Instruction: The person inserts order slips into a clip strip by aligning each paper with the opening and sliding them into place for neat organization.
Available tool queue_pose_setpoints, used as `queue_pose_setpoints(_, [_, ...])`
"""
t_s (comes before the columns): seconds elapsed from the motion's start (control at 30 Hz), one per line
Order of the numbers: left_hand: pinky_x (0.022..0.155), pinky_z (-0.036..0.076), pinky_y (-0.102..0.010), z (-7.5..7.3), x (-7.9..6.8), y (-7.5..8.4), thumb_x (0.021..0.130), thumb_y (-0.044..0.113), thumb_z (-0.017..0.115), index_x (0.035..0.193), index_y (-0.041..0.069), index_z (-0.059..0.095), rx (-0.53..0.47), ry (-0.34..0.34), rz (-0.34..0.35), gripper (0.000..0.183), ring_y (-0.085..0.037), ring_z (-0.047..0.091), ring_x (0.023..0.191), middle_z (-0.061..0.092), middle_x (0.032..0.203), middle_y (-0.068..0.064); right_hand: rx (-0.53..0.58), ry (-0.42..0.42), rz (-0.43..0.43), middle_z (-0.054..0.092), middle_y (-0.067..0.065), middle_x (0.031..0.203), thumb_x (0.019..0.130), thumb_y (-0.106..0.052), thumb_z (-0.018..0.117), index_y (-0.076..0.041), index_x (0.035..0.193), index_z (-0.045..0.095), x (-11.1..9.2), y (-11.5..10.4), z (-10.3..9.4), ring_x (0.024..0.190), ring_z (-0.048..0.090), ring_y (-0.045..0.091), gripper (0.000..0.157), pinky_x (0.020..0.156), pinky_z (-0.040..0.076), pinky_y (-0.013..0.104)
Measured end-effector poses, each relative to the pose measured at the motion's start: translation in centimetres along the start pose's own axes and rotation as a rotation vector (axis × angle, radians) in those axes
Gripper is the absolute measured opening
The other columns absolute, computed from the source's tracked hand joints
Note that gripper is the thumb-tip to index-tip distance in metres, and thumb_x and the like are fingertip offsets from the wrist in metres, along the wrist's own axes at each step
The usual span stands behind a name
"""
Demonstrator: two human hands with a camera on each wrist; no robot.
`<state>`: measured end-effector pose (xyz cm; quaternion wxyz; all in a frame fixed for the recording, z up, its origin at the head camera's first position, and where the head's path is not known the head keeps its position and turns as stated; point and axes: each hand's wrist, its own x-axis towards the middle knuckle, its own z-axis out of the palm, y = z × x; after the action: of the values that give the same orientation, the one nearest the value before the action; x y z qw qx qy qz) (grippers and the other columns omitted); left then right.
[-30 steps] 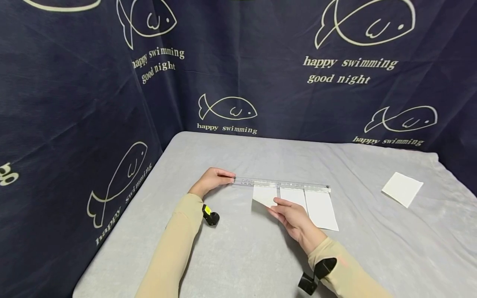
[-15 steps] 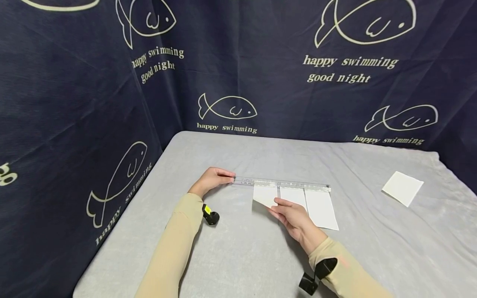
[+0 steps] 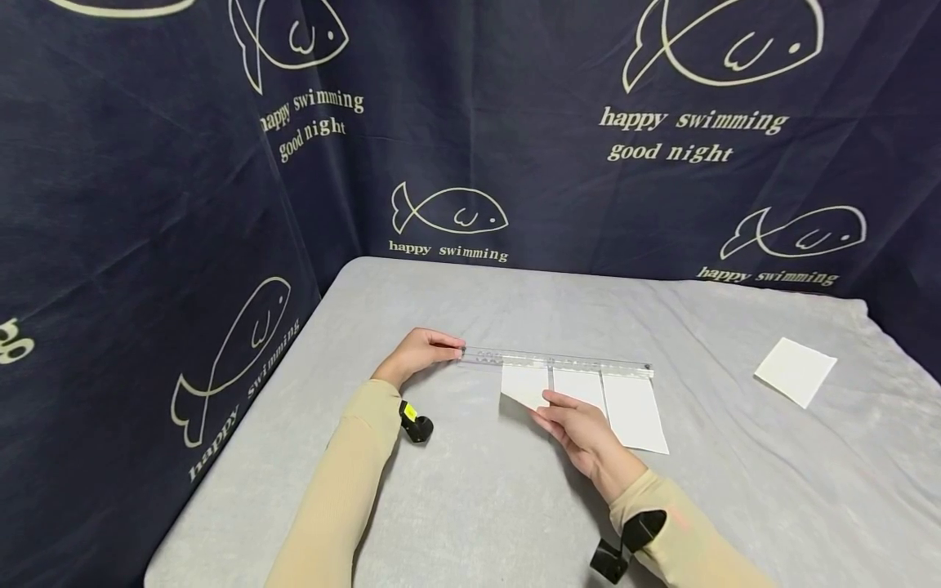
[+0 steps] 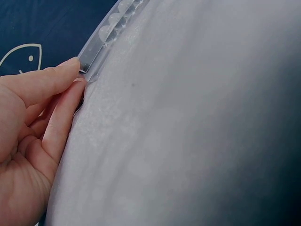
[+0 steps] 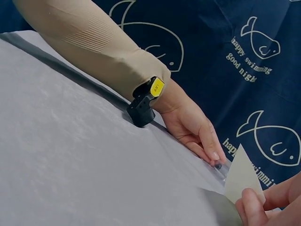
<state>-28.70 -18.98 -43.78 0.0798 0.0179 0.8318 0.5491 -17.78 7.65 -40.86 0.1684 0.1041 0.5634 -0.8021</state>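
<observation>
A long clear plastic strip (image 3: 481, 357) lies across the grey cloth, with rounded clear bumps (image 4: 108, 34) along it in the left wrist view. My left hand (image 3: 417, 356) pinches its left end, beside a small dark spot. Three white cards hang toward me from the strip: a left card (image 3: 522, 380), a middle card (image 3: 575, 385) and a right card (image 3: 634, 411). My right hand (image 3: 581, 434) pinches the lower edge of the left card, which bends upward there. That hand hides part of the middle card. In the right wrist view the pinched card (image 5: 242, 174) shows a pointed corner.
A separate white square card (image 3: 796, 372) lies at the right on the grey cloth-covered table (image 3: 470, 498). Dark blue curtains (image 3: 544, 204) with fish drawings stand behind and at the left. A black wrist camera (image 3: 416, 425) sits on the left sleeve.
</observation>
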Motion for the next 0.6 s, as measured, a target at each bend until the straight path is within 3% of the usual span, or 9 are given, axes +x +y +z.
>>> queue_pose_setpoints(0.3, [0.093,0.043,-0.031,0.02,-0.04,0.09,0.078,0.016,0.077,0.099,0.010,0.075,-0.009,0.002,0.004,0.022,-0.016,0.057,0.108,0.069,0.104,-0.001,-0.005,0.002,-0.003,0.023,0.032,0.141,0.088,0.018,0.041,0.020,0.135,0.026,0.00,-0.05,-0.09,0.075,0.063,0.009,0.049,0.084,0.048,0.024])
queue_pose_setpoints(0.6, [0.093,0.042,-0.032,0.00,0.00,0.07,0.077,0.017,0.077,0.099,0.012,0.075,-0.004,0.002,-0.006,0.023,-0.015,0.057,0.107,0.068,0.104,0.000,-0.117,0.034,-0.051,0.037,0.034,0.128,0.088,0.015,0.047,0.023,0.129,0.034,-0.11,-0.10,-0.09,0.078,0.063,0.010,0.043,0.081,0.049,0.025])
